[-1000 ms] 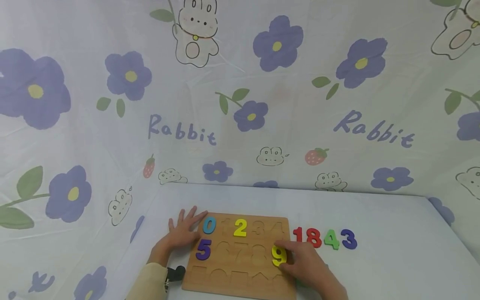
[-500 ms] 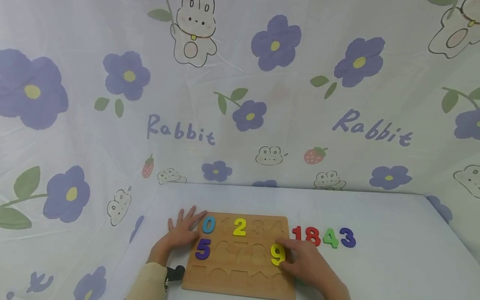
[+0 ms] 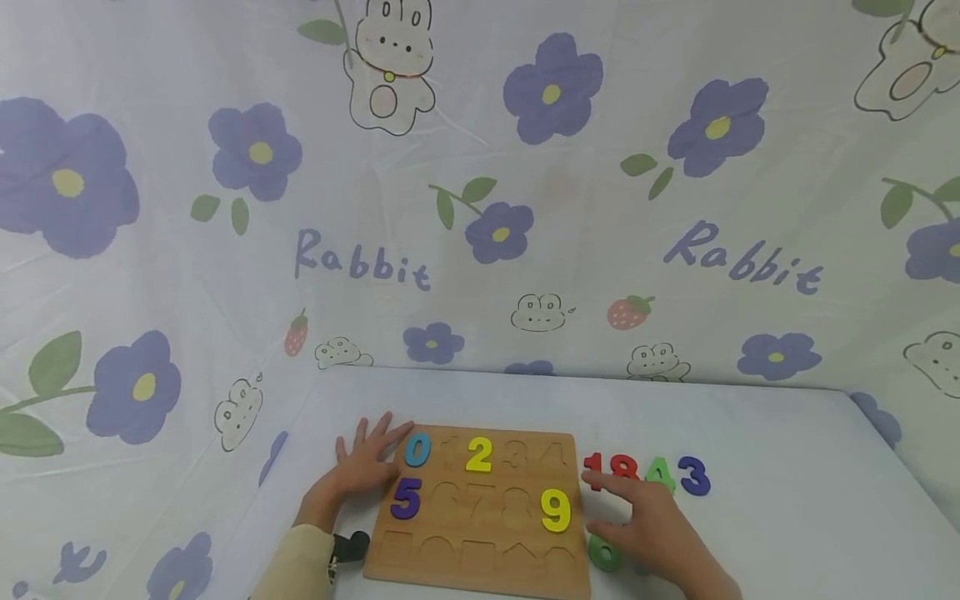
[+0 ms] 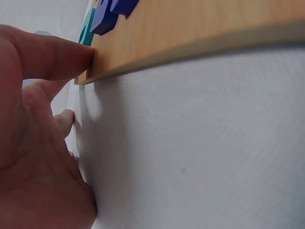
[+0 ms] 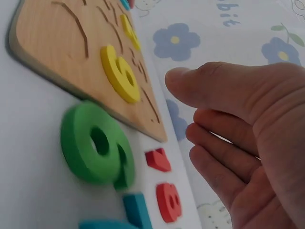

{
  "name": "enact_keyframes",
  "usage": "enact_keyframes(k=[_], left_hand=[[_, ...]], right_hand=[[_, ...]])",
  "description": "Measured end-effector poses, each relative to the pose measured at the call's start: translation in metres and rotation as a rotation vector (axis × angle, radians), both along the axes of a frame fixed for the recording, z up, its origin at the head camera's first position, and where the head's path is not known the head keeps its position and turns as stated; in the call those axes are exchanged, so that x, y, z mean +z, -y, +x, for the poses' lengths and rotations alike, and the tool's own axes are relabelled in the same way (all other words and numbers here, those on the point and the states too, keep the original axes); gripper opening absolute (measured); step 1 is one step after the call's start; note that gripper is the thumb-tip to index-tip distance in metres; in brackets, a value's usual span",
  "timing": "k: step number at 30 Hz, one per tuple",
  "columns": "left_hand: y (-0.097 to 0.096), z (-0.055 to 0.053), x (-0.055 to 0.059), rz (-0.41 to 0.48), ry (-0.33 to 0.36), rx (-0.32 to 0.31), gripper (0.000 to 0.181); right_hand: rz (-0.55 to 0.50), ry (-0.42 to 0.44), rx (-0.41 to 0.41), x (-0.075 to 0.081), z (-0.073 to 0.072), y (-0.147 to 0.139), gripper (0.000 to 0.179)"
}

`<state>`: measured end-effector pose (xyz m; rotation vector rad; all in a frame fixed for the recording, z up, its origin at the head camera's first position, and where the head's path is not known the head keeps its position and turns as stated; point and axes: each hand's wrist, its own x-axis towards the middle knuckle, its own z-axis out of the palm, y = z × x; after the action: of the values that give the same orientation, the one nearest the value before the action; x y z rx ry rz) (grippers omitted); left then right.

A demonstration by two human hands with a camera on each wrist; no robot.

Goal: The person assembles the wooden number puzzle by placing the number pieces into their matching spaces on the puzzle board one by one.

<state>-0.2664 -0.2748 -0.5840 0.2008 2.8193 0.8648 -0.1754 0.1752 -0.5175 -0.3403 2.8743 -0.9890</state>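
A wooden number board (image 3: 450, 479) lies on the white table, with a blue 0 (image 3: 409, 450), yellow 2 (image 3: 480, 464), purple 5 (image 3: 405, 495) and yellow 9 (image 3: 556, 526) on it. At its left side, my left hand (image 3: 365, 467) has spread fingers; in the left wrist view its thumb touches the board's edge. My right hand (image 3: 660, 525) is held off the board's right edge, thumb and forefinger apart, nothing between them. Partly beneath it is a green 6 (image 5: 78, 152), seen large in the right wrist view.
Right of the board stand a red 1 (image 3: 596, 463), red 8 (image 3: 624, 462), green 4 (image 3: 661, 477) and dark blue 3 (image 3: 702, 477). Blue pieces (image 5: 137, 210) lie near the green 6. A flower-patterned cloth (image 3: 480, 283) hangs behind the table.
My right hand has let go of the yellow 9 and moved right, off the board. The 9 stays in its place, and the green 6 now shows. The left hand has not moved.
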Motion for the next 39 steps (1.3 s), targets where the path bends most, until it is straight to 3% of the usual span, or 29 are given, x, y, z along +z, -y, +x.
enact_keyframes(k=[14, 24, 39], left_hand=[[0.002, -0.002, -0.003, -0.002, 0.002, -0.001, 0.079], [0.001, -0.001, -0.001, 0.000, -0.006, 0.003, 0.078], [0.001, -0.003, -0.005, 0.007, -0.006, 0.013, 0.079]], right_hand=[[0.020, 0.000, -0.034, 0.004, 0.012, -0.042, 0.059], [0.075, 0.120, -0.108, -0.002, 0.016, -0.072, 0.069], [0.124, 0.168, -0.107, 0.000, 0.022, -0.086, 0.079]])
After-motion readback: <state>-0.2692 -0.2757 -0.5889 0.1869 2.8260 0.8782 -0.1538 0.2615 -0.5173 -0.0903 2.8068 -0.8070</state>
